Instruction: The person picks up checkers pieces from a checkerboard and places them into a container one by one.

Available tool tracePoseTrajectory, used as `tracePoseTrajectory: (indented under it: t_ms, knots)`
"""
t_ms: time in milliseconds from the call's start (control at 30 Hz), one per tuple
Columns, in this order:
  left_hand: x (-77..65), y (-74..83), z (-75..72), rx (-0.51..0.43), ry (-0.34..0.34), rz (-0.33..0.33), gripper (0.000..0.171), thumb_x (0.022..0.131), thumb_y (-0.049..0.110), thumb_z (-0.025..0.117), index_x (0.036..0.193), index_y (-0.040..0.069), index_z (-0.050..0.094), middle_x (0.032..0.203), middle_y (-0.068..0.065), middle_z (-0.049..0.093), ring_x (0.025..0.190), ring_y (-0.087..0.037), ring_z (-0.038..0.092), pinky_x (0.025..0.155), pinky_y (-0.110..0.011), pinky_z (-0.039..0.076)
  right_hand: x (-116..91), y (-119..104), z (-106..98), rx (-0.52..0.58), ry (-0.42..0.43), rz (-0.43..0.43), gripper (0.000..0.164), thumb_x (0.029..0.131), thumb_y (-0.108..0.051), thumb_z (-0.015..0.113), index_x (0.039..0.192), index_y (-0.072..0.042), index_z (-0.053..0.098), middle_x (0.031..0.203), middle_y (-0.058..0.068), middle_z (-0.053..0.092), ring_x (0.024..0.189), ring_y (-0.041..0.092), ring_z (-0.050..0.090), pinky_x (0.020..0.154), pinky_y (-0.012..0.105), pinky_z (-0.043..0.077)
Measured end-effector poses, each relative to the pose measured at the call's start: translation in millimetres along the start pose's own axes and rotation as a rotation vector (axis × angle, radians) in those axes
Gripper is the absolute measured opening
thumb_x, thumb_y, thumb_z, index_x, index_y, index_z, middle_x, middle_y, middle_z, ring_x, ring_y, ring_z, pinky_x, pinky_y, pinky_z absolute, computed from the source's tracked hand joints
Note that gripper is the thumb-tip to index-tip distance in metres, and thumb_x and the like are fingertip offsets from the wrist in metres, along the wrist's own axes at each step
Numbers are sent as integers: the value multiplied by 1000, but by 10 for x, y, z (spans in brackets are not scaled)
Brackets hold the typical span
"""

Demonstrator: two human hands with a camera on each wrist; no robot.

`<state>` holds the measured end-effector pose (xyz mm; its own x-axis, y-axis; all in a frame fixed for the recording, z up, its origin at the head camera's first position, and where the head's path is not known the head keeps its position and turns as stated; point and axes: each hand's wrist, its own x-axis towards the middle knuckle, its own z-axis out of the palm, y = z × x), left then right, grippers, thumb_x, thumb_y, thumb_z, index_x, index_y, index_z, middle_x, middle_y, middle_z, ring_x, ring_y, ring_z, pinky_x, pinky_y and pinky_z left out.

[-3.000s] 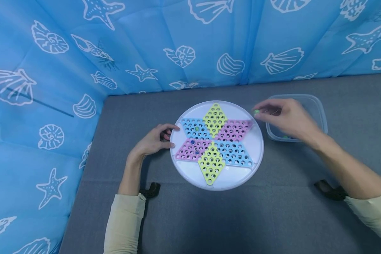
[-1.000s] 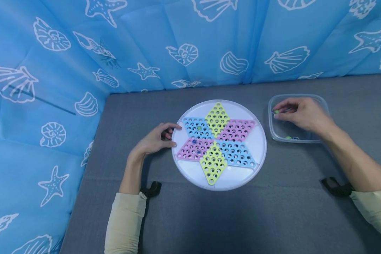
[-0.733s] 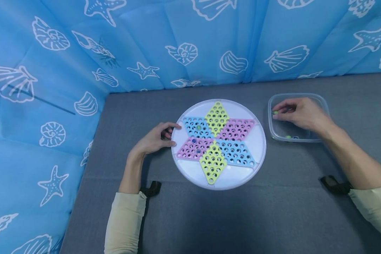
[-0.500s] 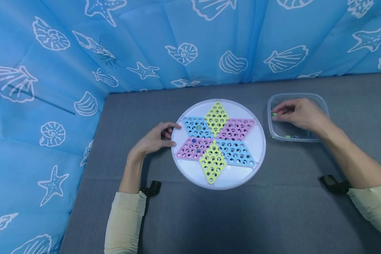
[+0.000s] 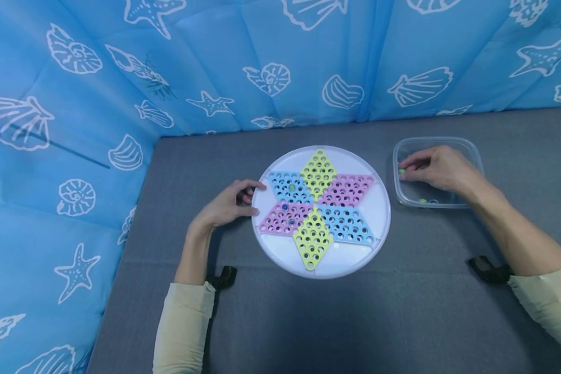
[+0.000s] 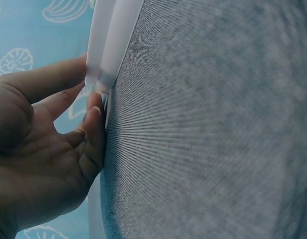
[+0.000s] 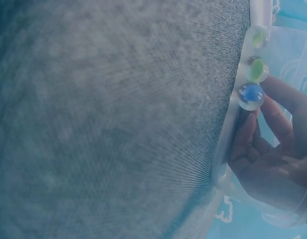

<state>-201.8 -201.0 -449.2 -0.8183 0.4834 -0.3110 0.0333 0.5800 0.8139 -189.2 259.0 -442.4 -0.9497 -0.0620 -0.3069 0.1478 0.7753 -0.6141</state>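
A round white Chinese checkers board (image 5: 355, 262) with a yellow, pink and blue star lies on the table in the head view. My left hand (image 5: 226, 205) holds its left rim, thumb and index finger on the edge and the other fingers curled beside it. My right hand (image 5: 441, 169) reaches into a clear plastic container (image 5: 474, 156) and pinches a green marble (image 5: 401, 171) between thumb and fingers. In the right wrist view, a blue marble (image 7: 251, 96) and a green-swirled marble (image 7: 256, 68) hide the fingertips. One green marble (image 5: 292, 187) sits on the board's blue section.
A dark blue marble (image 5: 285, 207) and another blue marble (image 5: 292, 223) sit in the pink section's holes. More marbles (image 5: 423, 201) lie at the container's near wall. Behind the grey table (image 5: 336, 322) hangs a blue curtain (image 5: 215, 62) printed with white shells.
My right hand has moved from the board's right edge into the container with the green marble, then slightly toward the container's left wall. My left hand stays on the rim.
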Motion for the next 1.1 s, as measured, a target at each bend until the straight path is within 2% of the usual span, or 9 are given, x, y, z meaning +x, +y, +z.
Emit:
tracePoseTrajectory:
  t_ms: [533,867,1100]
  knots:
    - [-5,-24,-11,11,3,10,51,86,2,75,133,10,57,108,-12,39,94,-26,41,83,-38,34,10,-16,5,10,-6,-1,38,91,-25,70,121,-2,67,101,16,64,86,30,54,72,40,38]
    - [-9,-5,-14,7,-2,18,51,85,1,75,132,10,58,108,-12,40,93,-26,42,83,-37,34,-9,-49,-75,25,-48,11,45,93,-34,69,126,-4,64,110,18,62,91,30,53,72,40,38]
    - [-5,-11,-12,10,-3,15,50,86,2,74,133,9,57,108,-13,40,94,-27,41,84,-38,34,-88,-151,-118,25,6,-3,46,91,-36,70,126,-6,65,101,10,62,83,25,52,66,36,39]
